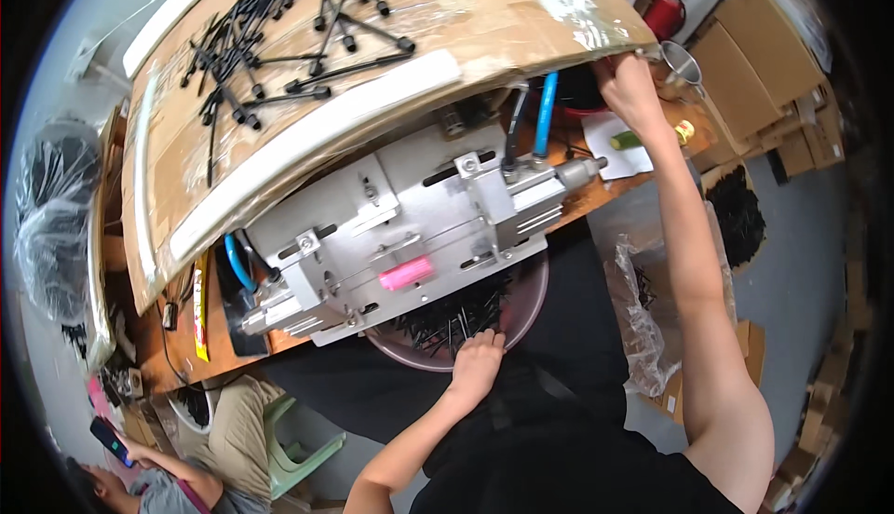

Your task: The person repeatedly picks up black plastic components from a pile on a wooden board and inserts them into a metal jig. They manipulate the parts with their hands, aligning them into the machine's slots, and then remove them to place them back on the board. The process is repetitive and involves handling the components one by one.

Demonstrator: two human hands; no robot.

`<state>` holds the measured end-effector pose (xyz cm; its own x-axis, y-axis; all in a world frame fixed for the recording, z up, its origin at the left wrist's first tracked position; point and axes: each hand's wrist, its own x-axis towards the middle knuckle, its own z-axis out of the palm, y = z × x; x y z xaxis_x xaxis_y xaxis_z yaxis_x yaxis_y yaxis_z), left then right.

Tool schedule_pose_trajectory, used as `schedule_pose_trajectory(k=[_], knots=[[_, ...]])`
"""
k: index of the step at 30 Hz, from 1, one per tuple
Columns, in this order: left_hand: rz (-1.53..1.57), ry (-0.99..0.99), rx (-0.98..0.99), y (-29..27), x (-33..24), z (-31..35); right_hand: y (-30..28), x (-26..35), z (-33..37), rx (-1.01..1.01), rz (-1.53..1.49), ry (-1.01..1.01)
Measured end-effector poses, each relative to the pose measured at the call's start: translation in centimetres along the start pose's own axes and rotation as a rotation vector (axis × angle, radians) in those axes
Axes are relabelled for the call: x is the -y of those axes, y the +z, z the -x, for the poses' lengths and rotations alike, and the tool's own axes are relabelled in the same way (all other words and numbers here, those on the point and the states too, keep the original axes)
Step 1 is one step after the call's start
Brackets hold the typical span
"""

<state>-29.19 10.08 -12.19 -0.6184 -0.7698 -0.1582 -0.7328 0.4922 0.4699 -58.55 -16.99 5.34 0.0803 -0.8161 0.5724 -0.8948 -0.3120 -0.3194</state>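
My left hand (478,365) is at the near rim of a pink basin (533,317) in my lap. Its fingers curl down among thin black rods (454,318) in the basin, and what they pinch, if anything, is too small to tell. My right hand (630,93) reaches under the far right edge of a cardboard sheet (484,25), beside a dark red container (579,104), with its fingertips hidden. Between my hands stands a metal fixture (391,193) with a bright pink piece (406,274) at its front. Loose black rods with thicker ends (321,76) lie on the cardboard.
Blue air hoses (547,114) run to the fixture on a wooden bench (596,199). A clear plastic bag (643,300) hangs right of my legs. Cardboard boxes (759,58) fill the right. At lower left, another person holds a phone (111,439) near a green stool (298,453).
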Motion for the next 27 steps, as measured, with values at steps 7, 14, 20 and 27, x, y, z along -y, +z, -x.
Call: schedule_pose_trajectory(k=[7, 14, 20, 27], knots=[[0.052, -0.01, 0.005, -0.6, -0.2, -0.2, -2.8, 2.8, 4.8, -0.173, -0.181, -0.021], [0.037, -0.027, 0.026, -0.8, -0.4, 0.0, -2.2, 3.3, 7.3, 0.197, -0.142, 0.025], [0.044, -0.044, 0.026, -1.0, -0.8, -0.2, -1.4, 1.6, 6.3, 0.348, -0.417, -0.18], [0.057, -0.077, 0.074, -1.7, -1.2, -0.4, -0.7, 0.9, 2.7, 0.533, -0.312, -0.516]])
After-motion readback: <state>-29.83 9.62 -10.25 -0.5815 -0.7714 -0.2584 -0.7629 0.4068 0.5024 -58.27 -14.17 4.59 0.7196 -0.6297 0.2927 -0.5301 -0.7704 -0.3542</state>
